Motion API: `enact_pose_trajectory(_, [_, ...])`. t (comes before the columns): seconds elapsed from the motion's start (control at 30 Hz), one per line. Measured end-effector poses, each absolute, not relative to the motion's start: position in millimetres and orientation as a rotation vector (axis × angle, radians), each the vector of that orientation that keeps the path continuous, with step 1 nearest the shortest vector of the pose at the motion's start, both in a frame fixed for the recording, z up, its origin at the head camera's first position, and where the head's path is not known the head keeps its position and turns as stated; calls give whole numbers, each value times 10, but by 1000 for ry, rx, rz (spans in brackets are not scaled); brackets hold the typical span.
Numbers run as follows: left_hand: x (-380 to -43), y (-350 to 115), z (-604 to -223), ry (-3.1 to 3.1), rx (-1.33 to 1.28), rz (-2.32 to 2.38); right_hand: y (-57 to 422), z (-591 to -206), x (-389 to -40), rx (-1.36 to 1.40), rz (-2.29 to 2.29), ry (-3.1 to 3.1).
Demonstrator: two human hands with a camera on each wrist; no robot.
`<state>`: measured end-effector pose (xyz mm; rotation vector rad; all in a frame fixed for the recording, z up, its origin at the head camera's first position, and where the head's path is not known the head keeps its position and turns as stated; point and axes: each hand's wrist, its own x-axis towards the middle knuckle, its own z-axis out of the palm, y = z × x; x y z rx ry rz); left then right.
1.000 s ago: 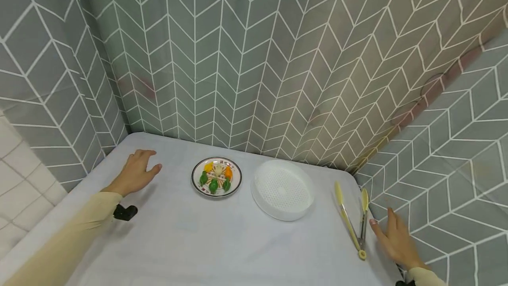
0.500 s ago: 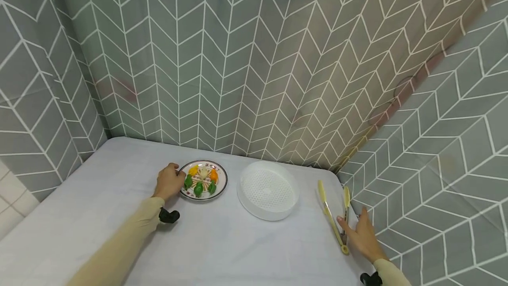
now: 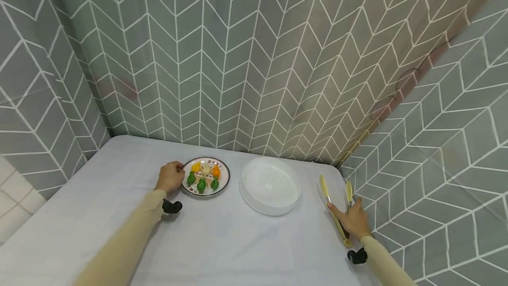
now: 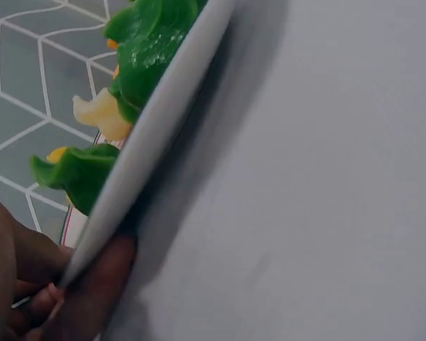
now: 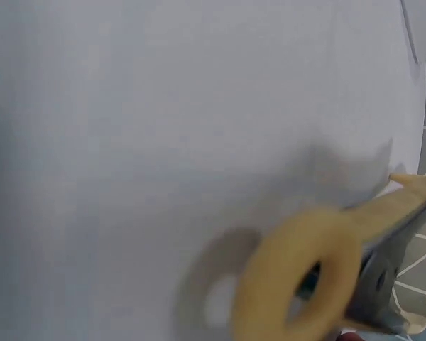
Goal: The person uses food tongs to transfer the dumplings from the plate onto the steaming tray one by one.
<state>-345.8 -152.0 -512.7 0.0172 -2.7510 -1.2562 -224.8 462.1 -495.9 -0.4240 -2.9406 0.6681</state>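
"What's that left hand [image 3: 170, 178] holding?"

"The rim of the patterned plate [image 3: 225, 180], just left of the white perforated tray [image 3: 270, 195]. Its fingers pinch the edge, one of them tucked underneath."

"And on the plate?"

"Three green pieces [image 3: 201, 185], pepper-shaped, in an arc along the side nearest the person. Behind them sit a yellow piece [image 3: 196, 167], a pale piece [image 3: 205, 170] and an orange piece [image 3: 216, 171]."

"The right hand [image 3: 353, 222]?"

"Over to the right of the tray, lying across the yellow-and-metal tongs [image 3: 324, 185]. Thumb and fingers are spread, the thumb by one arm, the fingers by the other. I can't tell whether they grip it; the wrist view shows mostly the ring [image 5: 263, 284] at the hinge end."

"How do the tongs sit?"

"Arms apart in a V, tips toward the patterned curtain [image 3: 222, 56] behind the tray."

"And the tray itself?"

"On the white-covered tabletop [image 3: 238, 250], between plate and tongs, nearer the plate, touching neither."
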Motion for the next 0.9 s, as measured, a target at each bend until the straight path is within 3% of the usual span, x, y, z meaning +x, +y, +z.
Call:
enact_pose_trajectory(0.67, [-3563,-1568,-5344,-2598,9,-1339,4501,-4724,-2372,-431,605,-2990])
enact_pose_trajectory(0.9, [-3591,-1570,-5318,-2620,46,-1382,4418,-4424,-2422,-453,660,-2915])
